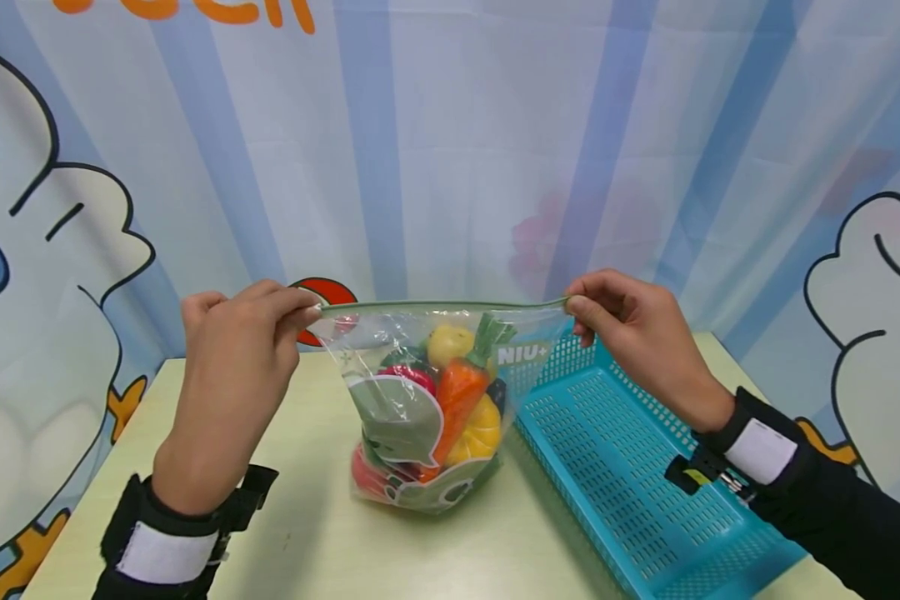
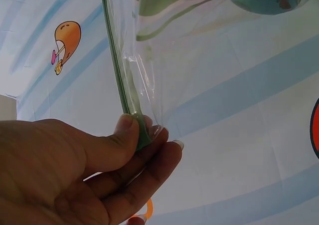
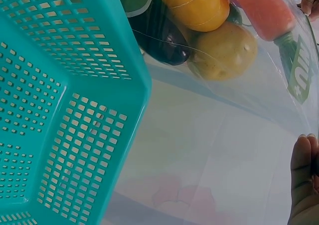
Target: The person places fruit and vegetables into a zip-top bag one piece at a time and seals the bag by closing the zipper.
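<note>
A clear zip bag [image 1: 401, 421] with a green top strip hangs upright between my hands, its bottom at the tabletop. My left hand [image 1: 232, 375] pinches the strip's left corner between thumb and fingers; the left wrist view shows the thumb [image 2: 127, 130] pressed on it. With thumb and forefinger, my right hand [image 1: 637, 337] pinches the right corner. The strip runs straight and taut. Through the plastic show a toy carrot [image 1: 459, 396], a yellow pumpkin [image 1: 478, 433], a potato-like piece [image 3: 227, 53], a dark eggplant [image 3: 167, 40] and red pieces. Printed patches hide part of the contents.
A blue plastic basket [image 1: 607, 454] with slotted walls stands right of the bag, below my right forearm. Both sit on a pale table [image 1: 300, 533]. Behind it hangs a striped cartoon curtain [image 1: 450, 150].
</note>
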{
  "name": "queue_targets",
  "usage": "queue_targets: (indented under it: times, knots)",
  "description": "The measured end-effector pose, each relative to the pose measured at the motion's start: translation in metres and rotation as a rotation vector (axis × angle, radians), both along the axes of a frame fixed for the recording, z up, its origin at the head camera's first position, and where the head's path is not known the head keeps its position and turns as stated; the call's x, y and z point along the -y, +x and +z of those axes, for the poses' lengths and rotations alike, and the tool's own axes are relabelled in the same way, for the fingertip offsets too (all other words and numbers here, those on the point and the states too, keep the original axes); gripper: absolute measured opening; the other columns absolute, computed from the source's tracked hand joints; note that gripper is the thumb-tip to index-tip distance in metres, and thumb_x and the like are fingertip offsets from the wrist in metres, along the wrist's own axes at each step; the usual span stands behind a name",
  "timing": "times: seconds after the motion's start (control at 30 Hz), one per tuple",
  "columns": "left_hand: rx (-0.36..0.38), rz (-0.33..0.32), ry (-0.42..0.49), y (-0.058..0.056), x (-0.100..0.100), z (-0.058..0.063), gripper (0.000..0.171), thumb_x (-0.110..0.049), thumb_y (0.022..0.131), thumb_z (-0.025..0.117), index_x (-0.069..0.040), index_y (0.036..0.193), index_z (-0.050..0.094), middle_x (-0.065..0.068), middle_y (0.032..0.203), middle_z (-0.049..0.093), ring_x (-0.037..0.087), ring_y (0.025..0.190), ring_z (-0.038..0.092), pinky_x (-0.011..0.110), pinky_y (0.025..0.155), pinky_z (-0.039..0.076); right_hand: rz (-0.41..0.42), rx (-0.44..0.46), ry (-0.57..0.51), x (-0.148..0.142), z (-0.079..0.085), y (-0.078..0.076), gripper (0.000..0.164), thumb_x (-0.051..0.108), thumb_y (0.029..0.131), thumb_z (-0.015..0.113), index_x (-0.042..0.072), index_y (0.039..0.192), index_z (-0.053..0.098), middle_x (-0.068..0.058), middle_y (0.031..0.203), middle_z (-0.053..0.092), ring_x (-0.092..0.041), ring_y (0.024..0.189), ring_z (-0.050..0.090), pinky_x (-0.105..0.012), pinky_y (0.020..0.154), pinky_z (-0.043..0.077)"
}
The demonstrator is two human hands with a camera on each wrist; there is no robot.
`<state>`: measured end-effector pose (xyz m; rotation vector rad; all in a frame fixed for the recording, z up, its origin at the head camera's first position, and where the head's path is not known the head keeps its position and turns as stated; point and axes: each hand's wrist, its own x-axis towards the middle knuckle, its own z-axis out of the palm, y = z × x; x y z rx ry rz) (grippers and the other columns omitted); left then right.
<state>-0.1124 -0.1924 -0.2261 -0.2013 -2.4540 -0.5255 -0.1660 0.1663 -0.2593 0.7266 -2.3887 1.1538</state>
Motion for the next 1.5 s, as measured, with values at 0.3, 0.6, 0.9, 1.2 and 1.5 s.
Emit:
queue_targets:
  times: [0.3,0.6,0.9,1.2,1.5]
  knots:
    - [0.006,-0.009,0.022,0.002,0.004,0.001,0.018,-0.014,0.093,0.067,-0.008,0.108,0.074,0.010,0.099,0.074,0.030,0.085,0.068,0.054,0.092,0.023,-0.009,0.000,0.016,0.013,0.021,0.020,0.019,0.013,0.101,0.053,0.004,0.115,0.062,-0.002,0.091,0.063,-0.012,0.078,0.060,-0.021,0.073,0.049]
    - [0.306,-0.126,0.091,-0.001,0.011,0.001,0.029,-0.023,0.104,0.047,0.001,0.116,0.058,0.019,0.114,0.057,0.032,0.094,0.054,0.047,0.081,0.045,0.069,0.081,0.008,-0.007,-0.002,-0.009,0.036,0.020,0.101,0.053,0.027,0.137,0.055,0.004,0.101,0.065,-0.011,0.083,0.061,-0.024,0.074,0.049]
    - [0.519,-0.243,0.195,-0.002,0.011,-0.001,0.038,-0.038,0.107,0.031,-0.003,0.117,0.041,0.015,0.111,0.057,0.028,0.093,0.059,0.038,0.074,0.050,0.194,0.422,0.012,-0.013,-0.006,-0.014,0.053,0.033,0.097,0.061,0.034,0.147,0.043,0.005,0.139,0.055,-0.017,0.107,0.062,-0.034,0.092,0.053]
    - [0.599,-0.344,0.305,-0.006,0.012,-0.005,0.048,-0.052,0.104,0.025,-0.006,0.113,0.036,0.017,0.124,0.055,0.032,0.116,0.063,0.047,0.096,0.052,0.326,0.725,0.038,-0.009,-0.030,-0.017,0.055,0.037,0.093,0.066,0.023,0.143,0.047,-0.003,0.146,0.049,-0.027,0.132,0.050,-0.044,0.106,0.046]
    - [0.654,-0.396,0.387,-0.018,0.011,-0.015,0.094,-0.047,0.081,0.077,-0.020,0.148,0.017,0.008,0.112,0.069,0.021,0.102,0.069,0.038,0.085,0.055,0.271,0.741,0.022,0.007,-0.046,-0.016,0.066,0.043,0.092,0.066,0.021,0.149,0.041,-0.007,0.131,0.064,-0.023,0.116,0.064,-0.041,0.100,0.051]
